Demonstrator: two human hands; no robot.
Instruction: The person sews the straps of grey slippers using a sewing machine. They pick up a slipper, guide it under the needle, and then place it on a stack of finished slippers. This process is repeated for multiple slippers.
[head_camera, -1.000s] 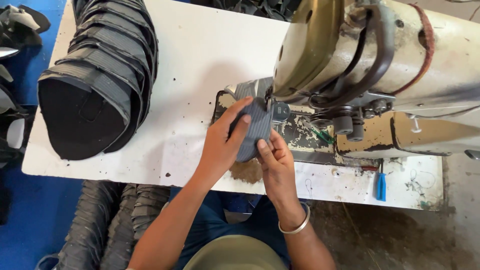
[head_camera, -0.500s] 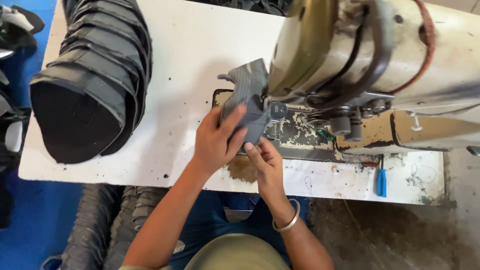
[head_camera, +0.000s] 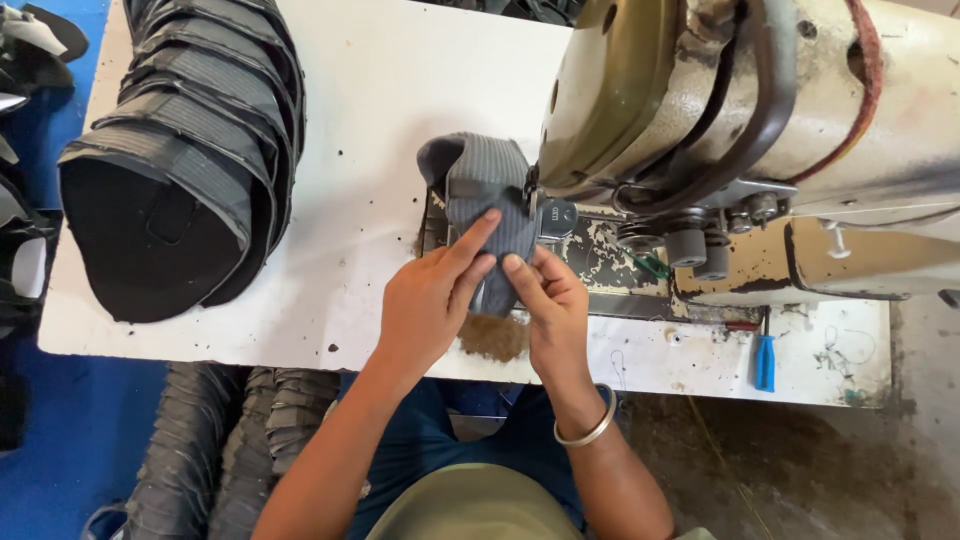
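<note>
Presently the grey ribbed piece (head_camera: 487, 200) curls upward at the machine (head_camera: 700, 120), its 9 o'clock side. Left hand (head_camera: 430, 300) and right hand (head_camera: 550, 305) pinch its lower edge, fingers narrow.

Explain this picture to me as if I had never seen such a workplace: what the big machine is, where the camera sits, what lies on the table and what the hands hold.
The camera sits on the worker's head and looks straight down, so you see the person's own arms from above. The large worn cream-coloured machine on the right is an industrial sewing machine, standing on a white table. Both hands hold a grey ribbed fabric piece at the machine's sewing end: the left hand lays its fingers flat on the piece, the right hand, with a metal bangle on its wrist, pinches the lower edge. On the table's left lies a stack of dark, similar-looking pieces. A small blue-handled tool lies near the right front edge. More dark pieces hang below the table.
</note>
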